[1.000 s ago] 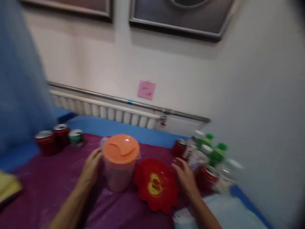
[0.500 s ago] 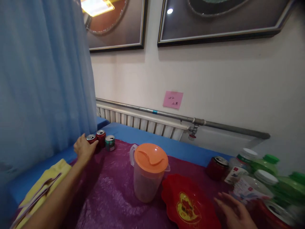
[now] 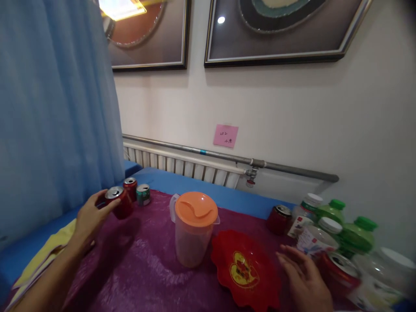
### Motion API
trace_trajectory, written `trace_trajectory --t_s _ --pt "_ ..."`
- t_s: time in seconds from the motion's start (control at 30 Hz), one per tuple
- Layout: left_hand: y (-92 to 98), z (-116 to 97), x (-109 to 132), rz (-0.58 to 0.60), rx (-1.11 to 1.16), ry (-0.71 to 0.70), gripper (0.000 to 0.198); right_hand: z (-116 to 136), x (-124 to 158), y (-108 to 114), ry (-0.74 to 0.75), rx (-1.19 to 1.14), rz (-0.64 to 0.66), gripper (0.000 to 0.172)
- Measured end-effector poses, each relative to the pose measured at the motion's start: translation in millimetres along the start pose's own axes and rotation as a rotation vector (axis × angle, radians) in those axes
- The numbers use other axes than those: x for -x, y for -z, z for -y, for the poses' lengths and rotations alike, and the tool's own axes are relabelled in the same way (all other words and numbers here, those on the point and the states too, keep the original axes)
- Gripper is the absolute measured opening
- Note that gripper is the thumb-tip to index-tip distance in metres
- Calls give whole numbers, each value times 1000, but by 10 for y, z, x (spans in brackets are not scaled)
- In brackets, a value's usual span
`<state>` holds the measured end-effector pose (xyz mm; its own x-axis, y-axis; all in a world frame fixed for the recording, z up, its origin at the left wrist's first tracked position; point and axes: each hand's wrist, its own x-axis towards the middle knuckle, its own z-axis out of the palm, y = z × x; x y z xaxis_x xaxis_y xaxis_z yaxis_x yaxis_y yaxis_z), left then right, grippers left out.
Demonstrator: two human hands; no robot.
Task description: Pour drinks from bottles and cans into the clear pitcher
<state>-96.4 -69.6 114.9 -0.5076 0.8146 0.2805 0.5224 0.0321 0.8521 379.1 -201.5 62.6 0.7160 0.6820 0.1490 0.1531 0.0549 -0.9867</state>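
Observation:
My left hand [image 3: 92, 214] grips a red soda can [image 3: 121, 203] and holds it slightly tilted above the purple cloth [image 3: 146, 251]. Behind it stand another red can [image 3: 130, 187] and a green can [image 3: 143, 194], both upright with opened tops. My right hand [image 3: 303, 275] hovers at the right, fingers apart and holding nothing. It is between a red scalloped plate [image 3: 264, 268] with a yellow heart print and a red can [image 3: 339, 273]. In the middle, a clear plastic pitcher [image 3: 193, 242] with an orange lid stands upright.
At the right stand a further red can [image 3: 278, 219], white-capped bottles [image 3: 302, 216] and green bottles [image 3: 359, 234]. A yellow cloth [image 3: 48, 251] lies at the left beside the blue curtain [image 3: 58, 108]. Along the wall run a pipe [image 3: 227, 158] and a radiator [image 3: 182, 164].
My left hand has lifted the red can and drawn it nearer, away from the other two cans. The view has turned slightly right. My right hand stays free beside the plate.

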Motion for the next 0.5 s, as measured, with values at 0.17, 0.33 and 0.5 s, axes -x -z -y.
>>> trace_trajectory --t_s 0.17,0.33,0.5 --pt "-36 -343 844 455 631 108 67 373 521 -227 -51 -51 647 53" --pt "-352 -682 1616 995 922 132 64 690 974 -484 -230 -262 1157 83" --pt "-510 -711 1659 932 882 91 68 698 919 -404 -287 -391 1069 78"
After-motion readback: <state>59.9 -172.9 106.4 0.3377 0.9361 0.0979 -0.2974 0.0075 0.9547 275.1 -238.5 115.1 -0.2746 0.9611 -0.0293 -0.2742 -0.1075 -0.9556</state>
